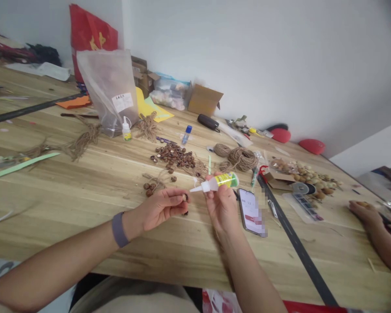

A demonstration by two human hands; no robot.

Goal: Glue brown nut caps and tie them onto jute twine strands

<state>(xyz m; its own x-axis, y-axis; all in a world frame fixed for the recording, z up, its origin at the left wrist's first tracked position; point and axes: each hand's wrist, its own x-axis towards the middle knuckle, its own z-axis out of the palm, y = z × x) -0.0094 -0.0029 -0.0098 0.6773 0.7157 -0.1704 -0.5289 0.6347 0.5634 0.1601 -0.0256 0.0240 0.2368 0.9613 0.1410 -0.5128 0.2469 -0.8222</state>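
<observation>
My left hand (161,208) is closed in a pinch on a small brown bead (184,198), held just above the wooden table (94,178). My right hand (222,204) grips a small glue bottle (220,181) with a green-yellow label, its white nozzle pointing left toward the bead. A purple band sits on my left wrist. Beyond my hands lies a loose pile of brown beads (176,156) with bits of twine, and a few beads on a cord (150,187) lie close to my left hand.
A phone (251,211) lies right of my right hand. A twine coil (241,157), a second glue bottle (127,130), a clear plastic bag (109,89), boxes and nuts crowd the back. Another person's hand (366,213) rests at the right.
</observation>
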